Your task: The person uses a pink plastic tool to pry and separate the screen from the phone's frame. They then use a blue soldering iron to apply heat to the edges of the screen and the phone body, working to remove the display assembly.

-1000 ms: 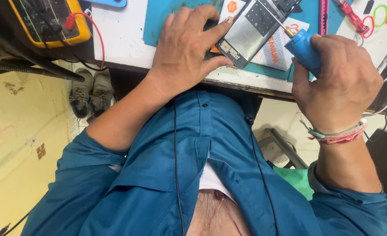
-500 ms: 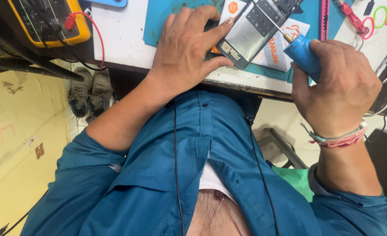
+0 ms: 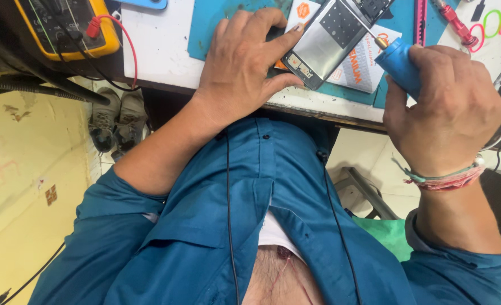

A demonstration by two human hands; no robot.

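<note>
Bench point(image 3: 160, 51), white, bearing a teal mat point(image 3: 211, 22). Left hand point(image 3: 242, 65) lies flat, fingers spread, pinning an opened phone point(image 3: 332, 39) on the mat, centre-far. Right hand point(image 3: 451, 107) is closed round a blue driver point(image 3: 400, 65), tip at the phone's right edge: screw work seems in hand; the next move likely needs a steady tip. Yellow meter point(image 3: 69, 25) far left; red tool point(image 3: 454, 20) far right; nothing blocks.

Our right hand point(image 3: 451, 107) hides most of the blue screwdriver point(image 3: 400, 65), and we cannot see where its tip meets the opened phone point(image 3: 329, 42). The phone's far end and the yellow multimeter point(image 3: 72, 28) run off the far edge.
</note>
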